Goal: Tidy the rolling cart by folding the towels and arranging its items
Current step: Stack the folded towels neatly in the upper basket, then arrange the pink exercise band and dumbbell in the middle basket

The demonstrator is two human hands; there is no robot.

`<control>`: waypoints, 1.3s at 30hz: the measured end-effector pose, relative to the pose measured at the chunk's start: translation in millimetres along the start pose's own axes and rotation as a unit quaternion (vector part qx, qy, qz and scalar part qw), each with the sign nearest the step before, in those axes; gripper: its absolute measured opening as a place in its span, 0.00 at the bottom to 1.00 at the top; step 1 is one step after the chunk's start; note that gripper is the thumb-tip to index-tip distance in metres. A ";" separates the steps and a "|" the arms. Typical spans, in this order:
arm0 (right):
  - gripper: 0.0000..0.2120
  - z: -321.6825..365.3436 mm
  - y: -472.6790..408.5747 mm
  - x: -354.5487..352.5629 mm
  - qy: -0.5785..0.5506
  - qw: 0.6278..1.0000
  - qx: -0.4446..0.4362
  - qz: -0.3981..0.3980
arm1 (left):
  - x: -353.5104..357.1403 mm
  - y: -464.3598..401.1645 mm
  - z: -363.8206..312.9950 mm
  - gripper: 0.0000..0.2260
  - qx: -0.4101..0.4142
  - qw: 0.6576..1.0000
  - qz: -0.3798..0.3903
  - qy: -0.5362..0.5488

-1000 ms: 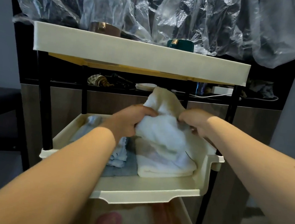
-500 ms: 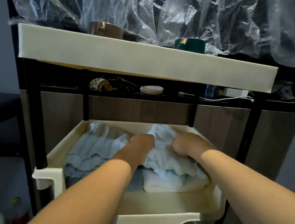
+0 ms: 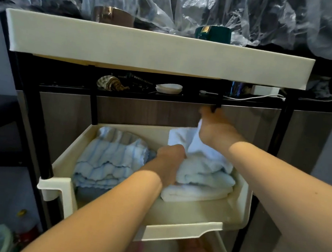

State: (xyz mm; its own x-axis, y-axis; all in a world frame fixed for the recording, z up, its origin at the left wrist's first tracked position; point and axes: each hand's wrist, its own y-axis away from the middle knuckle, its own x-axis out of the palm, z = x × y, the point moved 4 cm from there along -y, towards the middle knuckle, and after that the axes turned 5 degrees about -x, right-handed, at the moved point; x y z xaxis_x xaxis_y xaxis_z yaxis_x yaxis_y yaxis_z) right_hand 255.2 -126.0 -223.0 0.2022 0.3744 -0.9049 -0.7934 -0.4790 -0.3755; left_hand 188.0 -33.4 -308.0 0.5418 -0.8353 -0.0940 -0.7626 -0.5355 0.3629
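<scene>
On the cart's middle shelf (image 3: pixel 179 230), the left hand (image 3: pixel 169 164) lay curled on the white towel (image 3: pixel 204 178), pressing it down onto the folded one beneath at the right side. Half a second earlier both hands had been low on that towel; now the right hand (image 3: pixel 212 129) had lifted toward the back, pinching a corner and drawing it upward. The blue striped towel (image 3: pixel 111 159) lay beside it on the left, unmoved. Farther up, the top tray (image 3: pixel 149 50) carried a green cup (image 3: pixel 213 33)
</scene>
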 end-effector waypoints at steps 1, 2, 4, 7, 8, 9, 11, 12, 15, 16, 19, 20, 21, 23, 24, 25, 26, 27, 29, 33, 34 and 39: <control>0.20 3.6 -0.5 9.7 0.042 0.999 -0.025 0.020 | -1.6 2.5 0.4 0.23 0.009 0.998 -0.030 -0.056; 0.21 5.0 3.3 21.3 0.078 0.994 -0.040 0.058 | -5.5 3.0 -0.1 0.25 0.031 0.988 -0.082 -0.123; 0.21 2.7 16.8 50.4 0.170 0.974 -0.031 0.146 | -11.8 -1.6 -12.7 0.27 0.116 0.960 -0.130 -0.219; 0.20 -4.6 22.6 61.6 0.301 0.943 -0.049 0.132 | -12.4 -18.7 -21.4 0.23 0.204 0.882 -0.085 -0.417; 0.20 -4.9 22.5 57.5 0.296 0.949 -0.043 0.099 | -10.8 -26.8 -17.6 0.21 0.204 0.855 -0.078 -0.470; 0.20 -4.1 20.7 56.8 0.280 0.956 -0.050 0.077 | -10.1 -30.8 -13.4 0.19 0.195 0.839 -0.086 -0.500; 0.19 -3.9 22.4 57.6 0.232 0.970 -0.028 0.067 | -6.6 -27.8 -8.1 0.18 0.196 0.798 -0.124 -0.556; 0.19 -5.8 25.1 59.5 0.178 0.981 -0.003 0.070 | -4.0 -22.9 -7.3 0.19 0.210 0.767 -0.145 -0.589; 0.20 -17.6 29.4 67.8 0.042 0.989 0.089 0.113 | 4.9 -12.3 -9.4 0.19 0.296 0.692 -0.167 -0.637; 0.20 -18.2 32.4 68.6 -0.011 0.984 0.118 0.134 | 4.7 -14.3 -8.6 0.18 0.301 0.691 -0.139 -0.642; 0.28 -11.6 33.6 73.8 0.001 0.974 0.135 0.179 | -2.7 -18.7 1.9 0.18 0.222 0.718 -0.044 -0.658; 0.31 -9.7 37.9 75.9 0.016 0.973 0.145 0.178 | -6.7 -21.1 6.3 0.20 0.201 0.718 -0.028 -0.666; 0.31 -10.1 39.7 78.8 0.038 0.974 0.143 0.169 | -9.0 -21.7 8.3 0.23 0.201 0.716 -0.023 -0.668; 0.27 -12.4 45.0 80.9 0.092 0.979 0.115 0.144 | -11.1 -24.8 12.4 0.27 0.212 0.708 -0.034 -0.673; 0.26 -15.5 48.5 80.7 0.118 0.978 0.103 0.135 | -10.9 -29.4 16.0 0.29 0.212 0.703 -0.037 -0.678; 0.26 -16.4 49.5 80.4 0.137 0.978 0.094 0.127 | -9.7 -31.6 17.5 0.29 0.209 0.700 -0.036 -0.682; 0.26 -16.0 51.9 78.8 0.154 0.977 0.086 0.119 | -8.7 -33.6 18.0 0.30 0.202 0.701 -0.035 -0.684; 0.27 -16.3 51.3 78.0 0.159 0.977 0.080 0.114 | -8.1 -35.2 16.8 0.29 0.189 0.708 -0.033 -0.679; 0.24 -16.5 49.1 75.3 0.130 0.982 0.074 0.113 | -7.6 -35.2 15.4 0.29 0.171 0.723 -0.030 -0.669; 0.25 -4.4 52.1 57.3 0.069 0.987 0.082 0.119 | -8.7 -7.6 -1.2 0.24 0.185 0.757 -0.066 -0.623; 0.27 1.5 57.7 48.6 0.046 0.990 0.073 0.110 | -11.1 10.7 -6.8 0.22 0.201 0.776 -0.082 -0.592; 0.22 20.6 153.1 8.9 -0.078 0.967 -0.155 -0.188 | -53.8 134.4 23.4 0.12 0.488 0.734 -0.243 -0.405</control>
State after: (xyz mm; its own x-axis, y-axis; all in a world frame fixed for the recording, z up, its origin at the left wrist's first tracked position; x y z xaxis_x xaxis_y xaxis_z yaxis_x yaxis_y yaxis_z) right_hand 123.8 -179.6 -284.5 0.3340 0.6723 -0.6607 -0.4650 -0.4922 -0.7359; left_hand 48.1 -63.3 -275.9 0.7474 -0.1054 -0.6560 -0.6529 -0.2994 -0.6957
